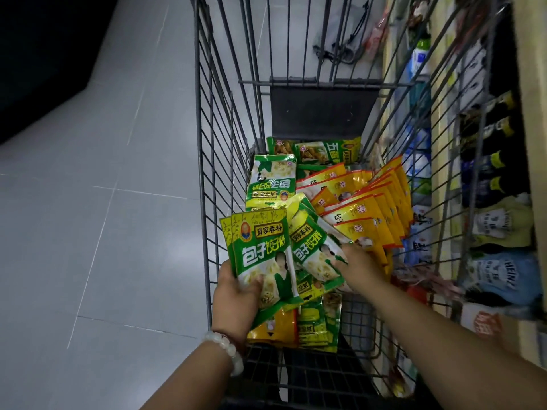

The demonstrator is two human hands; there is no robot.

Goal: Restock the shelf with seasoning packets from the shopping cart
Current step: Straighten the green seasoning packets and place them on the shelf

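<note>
Left hand (236, 294) grips a small stack of green packets (260, 255) over the near left of the wire cart (204, 161); right hand (359, 266) pinches another green packet (316, 253) beside the yellow packets (370, 208)

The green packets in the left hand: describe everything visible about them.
The green packets are glossy plastic sachets, green and white with yellow tops, Chinese lettering and a printed figure in green. They form a small stack, fronts up, held over the shopping cart. The left hand grips their lower edge, thumb across the front.
</note>
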